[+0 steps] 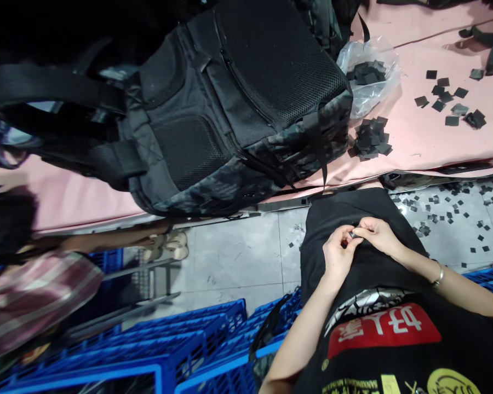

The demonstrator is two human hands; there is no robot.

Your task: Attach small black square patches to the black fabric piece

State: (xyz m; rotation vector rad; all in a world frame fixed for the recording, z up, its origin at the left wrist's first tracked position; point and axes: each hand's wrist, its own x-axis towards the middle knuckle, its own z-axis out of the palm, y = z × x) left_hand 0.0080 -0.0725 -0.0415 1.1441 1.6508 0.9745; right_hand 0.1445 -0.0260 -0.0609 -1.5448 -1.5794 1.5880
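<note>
My left hand (337, 253) and my right hand (378, 234) meet over my lap, against my black shirt (365, 328). The fingertips of both pinch a small dark piece (353, 234) between them; it is too small to name. A large black and camouflage backpack (230, 104) lies on the pink table (427, 137) in front of me, its strap hanging over the edge. A pile of small black squares (370, 138) sits beside the backpack, and more fill a clear plastic bag (367, 74).
Loose black squares (447, 98) are scattered on the table's right and on the grey tiled floor (456, 213). Blue plastic crates (181, 350) stand at lower left and behind my right arm. Another person in striped clothing (33, 295) sits at left, foot in a sandal (168, 246).
</note>
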